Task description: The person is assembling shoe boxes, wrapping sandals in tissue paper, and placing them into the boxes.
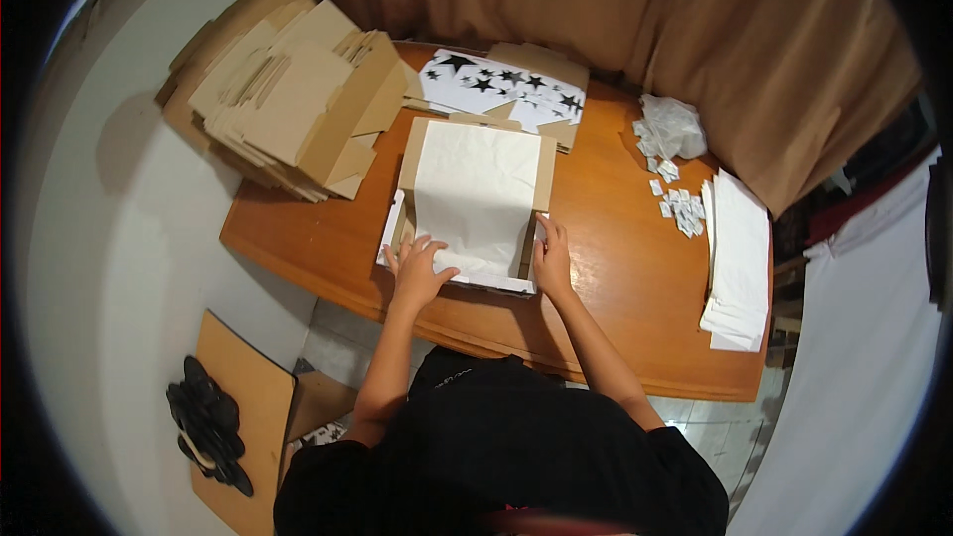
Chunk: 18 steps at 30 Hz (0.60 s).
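Observation:
In front of me on the table stands a part-folded cardboard box (406, 168), white outside and brown inside, with its lid panel spread away from me. White paper (475, 179) lines its floor and lid. My left hand (417, 273) grips the front left corner, thumb along the front wall and fingers spread over the side wall. On the right side wall, near the front, my right hand (553, 256) closes its thumb and fingers on the upright edge. Its fingertips are partly hidden.
Flat cardboard boxes (288, 89) pile up at the far left. Behind the box lies a white star-patterned cardboard piece (506, 82). Small white packets (682, 210), a clear plastic bag (668, 127) and stacked white paper (737, 263) are at right. Black shoes (208, 422) lie lower left.

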Available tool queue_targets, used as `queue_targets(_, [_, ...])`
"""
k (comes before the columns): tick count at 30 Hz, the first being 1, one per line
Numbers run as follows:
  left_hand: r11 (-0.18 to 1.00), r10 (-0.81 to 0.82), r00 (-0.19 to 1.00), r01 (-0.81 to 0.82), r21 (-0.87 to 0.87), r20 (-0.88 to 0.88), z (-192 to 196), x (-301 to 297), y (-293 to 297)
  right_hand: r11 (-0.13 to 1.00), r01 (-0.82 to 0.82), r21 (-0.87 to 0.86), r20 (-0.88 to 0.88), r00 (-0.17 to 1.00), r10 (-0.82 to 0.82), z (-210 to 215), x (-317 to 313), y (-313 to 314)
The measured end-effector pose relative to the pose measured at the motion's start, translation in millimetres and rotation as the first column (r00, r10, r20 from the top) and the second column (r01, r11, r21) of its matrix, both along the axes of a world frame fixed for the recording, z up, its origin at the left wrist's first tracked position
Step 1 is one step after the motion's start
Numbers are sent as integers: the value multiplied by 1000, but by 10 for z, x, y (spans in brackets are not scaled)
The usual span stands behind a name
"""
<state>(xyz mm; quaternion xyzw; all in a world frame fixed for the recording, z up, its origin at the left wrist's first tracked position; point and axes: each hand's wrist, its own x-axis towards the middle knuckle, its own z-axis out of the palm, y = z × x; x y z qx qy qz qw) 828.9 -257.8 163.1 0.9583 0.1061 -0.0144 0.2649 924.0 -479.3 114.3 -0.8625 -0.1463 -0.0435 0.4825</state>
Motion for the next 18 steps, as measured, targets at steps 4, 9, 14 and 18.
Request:
queue_targets(4, [948,307,931,-318,27,200,-15,-192,-148,977,91,191,-57,995,-81,-5,-37,211])
queue_targets(9, [840,543,825,-537,-85,159,-232,-314,-56,983,69,171,35,997,-76,-99,-15,428])
queue_targets(14, [849,527,848,-528,-1,55,-305,-276,167,988,109,111,64,991,-116,-65,-16,633])
queue_targets(18, [891,454,889,-451,-49,62,-337,-265,382,987,76,142,70,994,-87,-100,73,645])
